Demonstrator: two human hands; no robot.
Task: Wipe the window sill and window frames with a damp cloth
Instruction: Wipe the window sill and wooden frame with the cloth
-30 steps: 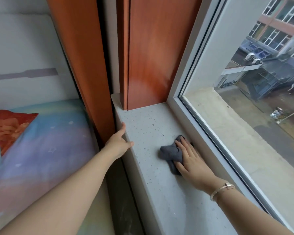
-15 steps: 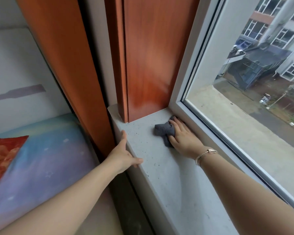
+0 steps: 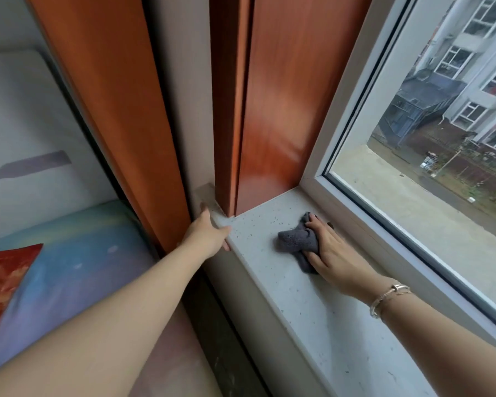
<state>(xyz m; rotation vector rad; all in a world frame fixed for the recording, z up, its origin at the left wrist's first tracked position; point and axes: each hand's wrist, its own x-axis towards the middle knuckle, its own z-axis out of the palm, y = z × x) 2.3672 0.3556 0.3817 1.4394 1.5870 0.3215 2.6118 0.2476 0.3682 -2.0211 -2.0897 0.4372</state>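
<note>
The right hand (image 3: 331,253) lies flat with fingers spread on the grey cloth (image 3: 298,242), pressing it to the speckled window sill (image 3: 321,325) at about 5 o'clock from the corner where the sill meets the wooden side panel (image 3: 281,110). The left hand (image 3: 209,234) rests open on the sill's front edge, at 9 o'clock from the cloth. To wipe well, I would keep the palm's weight even, push the cloth right into that corner, then run it along the white window frame (image 3: 364,224) just beside it at 3 o'clock. Compared with 0.5 s ago, the cloth has drawn back slightly from the corner, and the left hand sits nearer the panel's foot.
</note>
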